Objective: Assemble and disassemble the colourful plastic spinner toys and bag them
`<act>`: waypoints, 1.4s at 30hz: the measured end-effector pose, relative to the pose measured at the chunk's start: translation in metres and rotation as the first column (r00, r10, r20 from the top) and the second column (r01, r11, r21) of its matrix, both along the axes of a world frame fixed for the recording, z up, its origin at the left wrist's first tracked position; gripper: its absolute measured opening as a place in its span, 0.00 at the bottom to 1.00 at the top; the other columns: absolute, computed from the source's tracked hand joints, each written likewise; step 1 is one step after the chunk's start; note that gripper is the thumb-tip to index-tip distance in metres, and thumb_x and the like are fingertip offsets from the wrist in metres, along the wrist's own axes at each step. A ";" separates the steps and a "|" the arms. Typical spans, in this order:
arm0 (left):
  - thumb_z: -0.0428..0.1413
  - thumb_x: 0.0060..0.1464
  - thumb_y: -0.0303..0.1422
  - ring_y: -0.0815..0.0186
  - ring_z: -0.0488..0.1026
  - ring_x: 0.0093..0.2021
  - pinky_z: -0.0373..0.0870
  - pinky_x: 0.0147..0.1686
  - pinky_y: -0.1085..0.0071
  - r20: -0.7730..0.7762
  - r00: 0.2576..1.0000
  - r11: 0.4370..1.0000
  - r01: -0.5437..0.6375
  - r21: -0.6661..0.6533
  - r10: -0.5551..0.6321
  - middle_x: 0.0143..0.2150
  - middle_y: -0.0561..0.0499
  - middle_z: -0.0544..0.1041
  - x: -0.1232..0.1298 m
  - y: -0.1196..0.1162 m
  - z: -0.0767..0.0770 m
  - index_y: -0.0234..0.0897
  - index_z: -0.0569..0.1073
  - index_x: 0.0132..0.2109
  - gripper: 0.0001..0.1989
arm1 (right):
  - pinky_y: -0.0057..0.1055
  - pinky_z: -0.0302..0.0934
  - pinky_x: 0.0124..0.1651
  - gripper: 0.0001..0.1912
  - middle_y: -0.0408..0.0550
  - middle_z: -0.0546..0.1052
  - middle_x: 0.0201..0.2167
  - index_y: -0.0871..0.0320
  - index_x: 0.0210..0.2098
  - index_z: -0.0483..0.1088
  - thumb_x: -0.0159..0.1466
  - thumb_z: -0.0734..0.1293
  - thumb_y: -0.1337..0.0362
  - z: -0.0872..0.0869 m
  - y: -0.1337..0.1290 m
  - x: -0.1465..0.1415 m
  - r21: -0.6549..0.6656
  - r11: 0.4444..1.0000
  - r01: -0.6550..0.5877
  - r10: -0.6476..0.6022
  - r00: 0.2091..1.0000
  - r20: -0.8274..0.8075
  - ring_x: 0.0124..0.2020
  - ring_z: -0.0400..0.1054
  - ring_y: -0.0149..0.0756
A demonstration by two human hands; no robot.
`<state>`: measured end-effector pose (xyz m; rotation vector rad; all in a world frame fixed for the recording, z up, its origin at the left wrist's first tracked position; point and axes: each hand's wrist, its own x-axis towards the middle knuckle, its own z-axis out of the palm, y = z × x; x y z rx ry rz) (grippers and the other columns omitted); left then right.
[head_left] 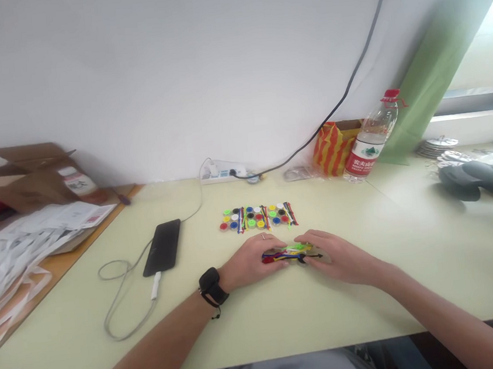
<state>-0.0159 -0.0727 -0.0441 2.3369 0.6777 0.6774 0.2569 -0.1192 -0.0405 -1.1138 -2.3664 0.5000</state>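
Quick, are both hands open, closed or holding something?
Left hand: half-curled around the left end of the colourful pieces; firm grip unclear.
Right hand: half-curled at their right end; likewise unclear.

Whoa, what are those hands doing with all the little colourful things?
Somebody is sitting at a pale table with both hands, left and right, curved around a small bunch of colourful pieces. Some look long and thin, and one is black with a pointed end. Just beyond the hands, colourful round pieces lie in neat rows, with thin strips beside them. A black phone lies off to the left, with a cable attached.
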 end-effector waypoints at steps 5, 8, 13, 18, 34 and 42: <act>0.64 0.58 0.50 0.56 0.78 0.46 0.72 0.48 0.62 -0.082 0.996 1.000 -0.023 -0.011 0.022 0.47 0.46 0.82 -0.003 0.002 0.003 0.44 0.78 0.58 0.24 | 0.43 0.72 0.52 0.14 0.53 0.80 0.49 0.52 0.55 0.72 0.71 0.63 0.63 0.000 0.005 0.006 0.002 1.000 -0.020 0.020 1.000 0.002 0.49 0.76 0.45; 0.66 0.55 0.51 0.55 0.77 0.48 0.72 0.49 0.61 -0.088 0.995 0.999 -0.037 0.027 0.039 0.48 0.46 0.82 -0.002 0.000 0.005 0.44 0.78 0.57 0.27 | 0.42 0.71 0.54 0.15 0.52 0.80 0.51 0.51 0.56 0.72 0.71 0.65 0.61 0.006 0.004 0.004 -0.001 1.000 -0.017 0.017 1.000 -0.007 0.51 0.75 0.45; 0.65 0.57 0.50 0.54 0.77 0.51 0.73 0.52 0.59 -0.093 0.995 0.997 -0.039 0.069 0.046 0.50 0.45 0.81 -0.002 -0.003 0.006 0.44 0.78 0.57 0.25 | 0.43 0.72 0.53 0.17 0.52 0.81 0.50 0.51 0.54 0.74 0.70 0.66 0.52 0.022 0.026 0.010 0.027 0.998 0.060 -0.059 0.997 -0.044 0.49 0.76 0.45; 0.61 0.62 0.43 0.54 0.76 0.52 0.72 0.55 0.57 -0.073 0.997 0.995 -0.030 0.093 0.036 0.51 0.45 0.81 -0.001 -0.005 0.008 0.44 0.77 0.57 0.19 | 0.47 0.70 0.54 0.16 0.55 0.79 0.50 0.53 0.47 0.78 0.68 0.66 0.51 0.015 0.103 0.050 0.119 0.951 0.284 -0.284 0.959 -0.023 0.51 0.74 0.48; 0.61 0.63 0.42 0.55 0.75 0.56 0.72 0.58 0.57 0.105 0.970 0.955 -0.235 0.180 0.219 0.54 0.46 0.80 -0.003 0.003 0.031 0.45 0.77 0.56 0.17 | 0.49 0.66 0.52 0.14 0.60 0.80 0.45 0.60 0.43 0.79 0.62 0.70 0.58 0.031 0.173 0.105 0.228 0.736 0.638 -0.641 0.764 -0.071 0.48 0.74 0.54; 0.60 0.63 0.44 0.56 0.74 0.56 0.73 0.54 0.60 0.198 0.943 0.913 -0.313 0.261 0.266 0.61 0.44 0.75 0.011 0.029 0.109 0.44 0.69 0.64 0.25 | 0.37 0.71 0.39 0.19 0.51 0.80 0.42 0.55 0.45 0.75 0.58 0.77 0.55 0.140 0.116 0.084 -0.048 0.934 0.354 -0.331 0.804 -0.494 0.41 0.76 0.42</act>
